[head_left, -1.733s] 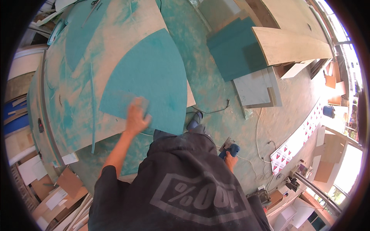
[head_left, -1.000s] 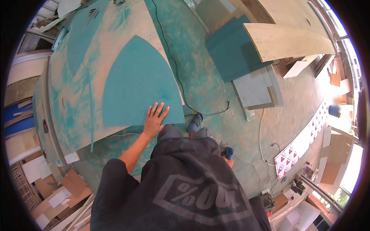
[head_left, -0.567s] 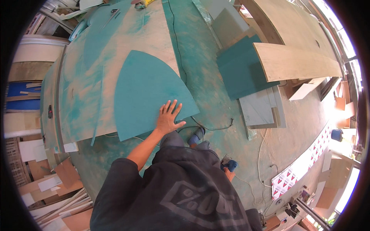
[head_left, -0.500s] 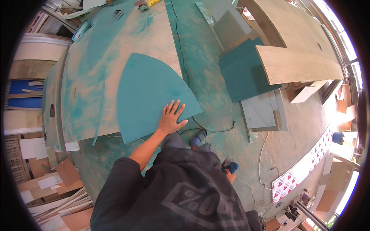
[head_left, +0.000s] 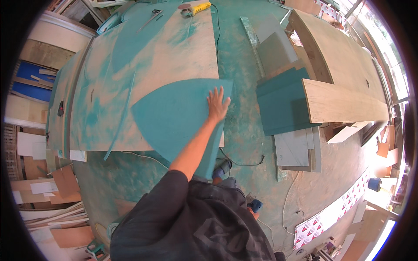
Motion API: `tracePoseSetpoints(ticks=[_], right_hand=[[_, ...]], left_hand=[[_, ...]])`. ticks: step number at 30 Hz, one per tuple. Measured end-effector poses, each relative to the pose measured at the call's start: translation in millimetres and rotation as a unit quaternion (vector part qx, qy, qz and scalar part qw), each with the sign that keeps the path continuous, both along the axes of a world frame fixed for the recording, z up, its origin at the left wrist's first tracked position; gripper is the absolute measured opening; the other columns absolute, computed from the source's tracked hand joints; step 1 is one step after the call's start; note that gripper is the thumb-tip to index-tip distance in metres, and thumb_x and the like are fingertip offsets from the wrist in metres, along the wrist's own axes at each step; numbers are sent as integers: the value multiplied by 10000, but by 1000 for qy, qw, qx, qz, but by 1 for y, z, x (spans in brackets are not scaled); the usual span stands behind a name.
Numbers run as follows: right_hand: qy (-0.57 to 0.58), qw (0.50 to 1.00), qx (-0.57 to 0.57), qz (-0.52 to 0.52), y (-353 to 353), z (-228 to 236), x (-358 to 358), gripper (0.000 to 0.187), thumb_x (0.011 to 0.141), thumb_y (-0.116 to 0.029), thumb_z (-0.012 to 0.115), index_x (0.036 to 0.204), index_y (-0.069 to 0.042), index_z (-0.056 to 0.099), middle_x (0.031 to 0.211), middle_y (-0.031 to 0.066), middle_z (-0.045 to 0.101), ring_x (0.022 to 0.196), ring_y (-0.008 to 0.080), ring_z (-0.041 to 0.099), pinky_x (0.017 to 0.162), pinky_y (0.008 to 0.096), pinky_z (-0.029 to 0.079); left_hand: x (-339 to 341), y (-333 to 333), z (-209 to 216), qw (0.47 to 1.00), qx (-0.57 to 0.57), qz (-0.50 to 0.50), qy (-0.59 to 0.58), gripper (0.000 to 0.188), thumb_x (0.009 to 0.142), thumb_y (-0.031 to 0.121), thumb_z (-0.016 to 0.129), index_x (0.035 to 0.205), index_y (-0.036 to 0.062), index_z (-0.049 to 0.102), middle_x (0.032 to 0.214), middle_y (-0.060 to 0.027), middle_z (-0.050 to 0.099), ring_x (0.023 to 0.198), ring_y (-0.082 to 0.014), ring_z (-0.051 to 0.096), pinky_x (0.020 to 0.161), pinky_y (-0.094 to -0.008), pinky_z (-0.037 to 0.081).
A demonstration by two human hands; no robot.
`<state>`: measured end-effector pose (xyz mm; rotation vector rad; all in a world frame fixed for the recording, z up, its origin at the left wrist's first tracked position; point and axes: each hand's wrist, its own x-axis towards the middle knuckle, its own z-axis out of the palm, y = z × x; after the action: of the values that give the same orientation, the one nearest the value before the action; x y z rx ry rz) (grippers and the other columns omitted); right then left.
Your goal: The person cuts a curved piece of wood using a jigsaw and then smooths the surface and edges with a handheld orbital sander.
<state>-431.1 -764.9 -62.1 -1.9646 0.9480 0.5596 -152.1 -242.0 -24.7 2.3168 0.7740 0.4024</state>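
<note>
My left hand (head_left: 217,104) lies flat on a teal panel (head_left: 178,115), fingers spread, close to its right edge. The panel is roughly three-cornered with curved edges. It rests on a dusty, teal-smeared worktable (head_left: 100,117) and juts past the table's right and front edges. Low by my right side, my right hand (head_left: 254,213) grips a dark blue power tool (head_left: 256,204); most of that hand is hidden behind my body, and the tool's exact kind does not show.
A yellow grinder (head_left: 198,9) lies at the table's far edge. To the right, stacked teal boards (head_left: 283,102) lean by a large wooden piece (head_left: 344,102). Cables (head_left: 244,164) trail over the floor. Wood offcuts (head_left: 56,217) pile up at left.
The teal panel has turned on the table, one corner now at upper right and another near my body. My left hand has moved up and right. The power tool stays in my right hand.
</note>
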Motion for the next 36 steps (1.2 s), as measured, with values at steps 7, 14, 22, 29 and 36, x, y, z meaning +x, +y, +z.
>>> tracePoseSetpoints(ticks=[7,14,22,29,36], right_hand=[[-17,999,-41,31,-19,-2,6,243,742,-149,789,848,42,683,736,71,663,667,190,625,623,363,480],[-37,999,4,-17,-10,-17,14,210,750,-154,802,809,24,708,682,82,670,615,189,636,578,349,478],[-7,1000,17,15,-2,-20,36,212,756,-150,811,841,18,715,710,77,686,603,183,645,570,339,489],[-39,997,37,51,22,-10,61,232,762,-148,815,900,12,719,741,55,682,633,156,629,594,332,491],[-93,992,60,67,23,-5,70,270,754,-167,822,918,24,725,764,82,700,678,186,666,636,356,516]], left_hand=[[-93,68,36,990,113,-77,35,577,912,365,695,1458,204,596,1643,-61,400,1538,-351,301,1233,-644,144],[-268,52,50,963,173,-91,184,789,899,634,639,1572,263,462,1714,-51,252,1583,-341,176,1231,-667,90],[-204,-7,27,954,167,103,227,943,881,769,548,1641,261,316,1732,-79,179,1595,-353,120,1240,-657,45],[-123,-16,31,963,118,114,213,1096,817,856,535,1665,234,228,1742,-83,119,1601,-352,59,1255,-626,10],[-91,-28,33,964,114,126,204,1119,809,850,536,1671,227,189,1745,-79,94,1605,-334,16,1271,-590,-17]])
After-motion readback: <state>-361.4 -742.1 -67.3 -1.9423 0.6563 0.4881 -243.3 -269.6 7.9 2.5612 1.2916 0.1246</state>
